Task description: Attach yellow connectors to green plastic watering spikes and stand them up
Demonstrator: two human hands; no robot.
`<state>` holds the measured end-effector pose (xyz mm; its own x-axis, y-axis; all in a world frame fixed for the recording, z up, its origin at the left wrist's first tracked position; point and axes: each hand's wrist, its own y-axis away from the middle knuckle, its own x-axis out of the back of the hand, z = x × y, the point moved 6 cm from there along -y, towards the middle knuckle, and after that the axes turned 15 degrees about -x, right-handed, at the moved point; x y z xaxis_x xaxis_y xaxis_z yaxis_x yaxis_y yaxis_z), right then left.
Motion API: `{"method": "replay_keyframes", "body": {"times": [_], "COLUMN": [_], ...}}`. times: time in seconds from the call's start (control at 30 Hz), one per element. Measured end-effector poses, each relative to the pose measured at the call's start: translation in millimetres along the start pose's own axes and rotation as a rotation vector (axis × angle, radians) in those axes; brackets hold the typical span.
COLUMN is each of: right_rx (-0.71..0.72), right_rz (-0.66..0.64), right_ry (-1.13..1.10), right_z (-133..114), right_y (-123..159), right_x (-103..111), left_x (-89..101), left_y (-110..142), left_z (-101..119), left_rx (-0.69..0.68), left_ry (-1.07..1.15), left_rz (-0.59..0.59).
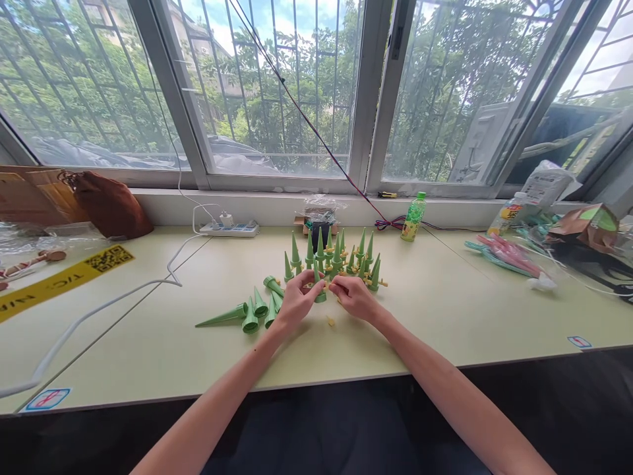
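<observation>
Left grip (299,297) just beside right grip (357,297)

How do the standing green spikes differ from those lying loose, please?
The standing green spikes point upward, while the loose green spikes lie down, pointing different ways. The standing ones outnumber the loose ones. Yellow pieces stick out from several standing spikes; none shows plainly on the loose ones. Both groups are green and tapered.

On table (123,349): scattered cones (260,305) left of standing cones (337,256); bottle (413,219) behind, to right.
</observation>
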<state>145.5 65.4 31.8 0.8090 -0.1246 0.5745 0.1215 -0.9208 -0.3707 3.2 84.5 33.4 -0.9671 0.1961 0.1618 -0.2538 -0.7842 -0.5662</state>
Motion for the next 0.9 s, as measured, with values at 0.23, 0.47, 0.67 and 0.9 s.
{"method": "replay_keyframes", "body": {"times": [0.23, 0.47, 0.67, 0.9], "right_rx": [0.003, 0.003, -0.002, -0.022], "right_rz": [0.003, 0.005, -0.012, -0.013], "right_ry": [0.024, 0.041, 0.003, -0.026], "right_z": [0.1, 2.1, 1.8, 1.4], "right_y": [-0.3, -0.5, -0.4, 0.2], "right_x": [-0.5, -0.8, -1.3, 0.0], "left_x": [-0.4, -2.9, -4.1, -4.4], "left_y": [0.2, 1.5, 3.1, 4.3], "left_z": [0.2, 2.6, 6.9, 10.5], "left_rx": [-0.035, -0.098, -0.14, -0.191], "left_ry": [-0.004, -0.023, -0.054, -0.103], "left_rz": [-0.016, -0.038, -0.059, -0.075]}}
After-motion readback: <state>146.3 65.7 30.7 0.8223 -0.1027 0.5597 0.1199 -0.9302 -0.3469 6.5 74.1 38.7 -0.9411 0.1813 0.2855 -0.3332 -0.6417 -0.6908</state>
